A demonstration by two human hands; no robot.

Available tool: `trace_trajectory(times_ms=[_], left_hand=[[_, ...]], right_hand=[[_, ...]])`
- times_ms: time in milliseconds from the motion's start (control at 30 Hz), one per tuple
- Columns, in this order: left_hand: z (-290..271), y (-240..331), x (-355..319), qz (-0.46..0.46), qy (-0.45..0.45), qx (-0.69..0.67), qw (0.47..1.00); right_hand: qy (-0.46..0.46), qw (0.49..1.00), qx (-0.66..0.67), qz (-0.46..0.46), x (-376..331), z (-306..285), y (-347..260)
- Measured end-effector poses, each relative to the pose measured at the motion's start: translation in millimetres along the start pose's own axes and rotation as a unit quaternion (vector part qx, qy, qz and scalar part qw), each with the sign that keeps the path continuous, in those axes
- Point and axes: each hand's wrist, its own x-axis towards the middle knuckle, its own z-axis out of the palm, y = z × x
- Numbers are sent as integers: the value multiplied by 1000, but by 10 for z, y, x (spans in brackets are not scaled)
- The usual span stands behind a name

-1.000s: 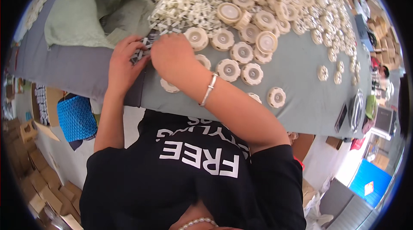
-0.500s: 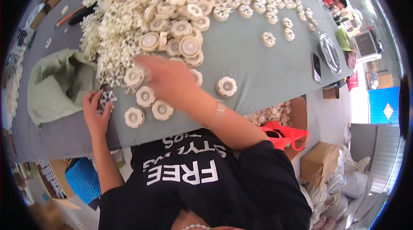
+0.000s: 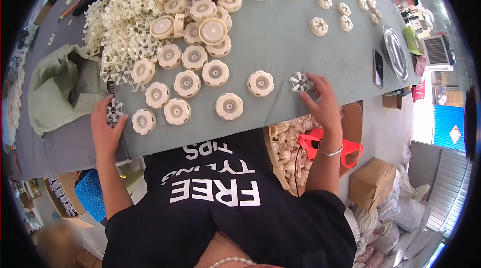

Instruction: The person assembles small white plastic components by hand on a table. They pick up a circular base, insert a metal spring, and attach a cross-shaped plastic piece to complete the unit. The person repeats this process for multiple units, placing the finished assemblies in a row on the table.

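My left hand (image 3: 106,130) rests at the left of the table, its thumb and fingers closed around a white spoked star-shaped plastic piece (image 3: 114,111). On the right, my right hand (image 3: 324,105) grips a similar spoked piece (image 3: 299,82) by its edge, on or just above the cloth. Between the hands lie several cream round plastic caps, among them a front one (image 3: 229,106) and one (image 3: 261,83) nearer my right hand. Loose spoked pieces (image 3: 120,75) are heaped beyond my left hand, next to a big pile of round caps (image 3: 203,10).
A green cloth bag (image 3: 52,97) lies at the far left. Round parts with spokes inside (image 3: 318,26) are spread at the back right. A phone (image 3: 378,69) and a metal tray (image 3: 396,52) sit near the right edge. Below the table stands a carton of caps (image 3: 288,165) with a red bag (image 3: 350,149).
My right hand has moved from the pile's near edge to the right, and a spoked piece now shows in it. Caps near the pile are spread out more. My left hand keeps its piece.
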Motion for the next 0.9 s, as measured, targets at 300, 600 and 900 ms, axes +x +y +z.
trace_trajectory(times_ms=[300,600,900], left_hand=[[-89,-319,-168,-195,-35,-207,958],[-89,71,-3,-217,-66,-796,562],[7,193,42,-231,-71,-783,573]], right_hand=[[-60,996,60,25,325,-103,-116],[-174,971,103,-128,546,142,-624],[-165,976,-41,-133,474,291,-735]])
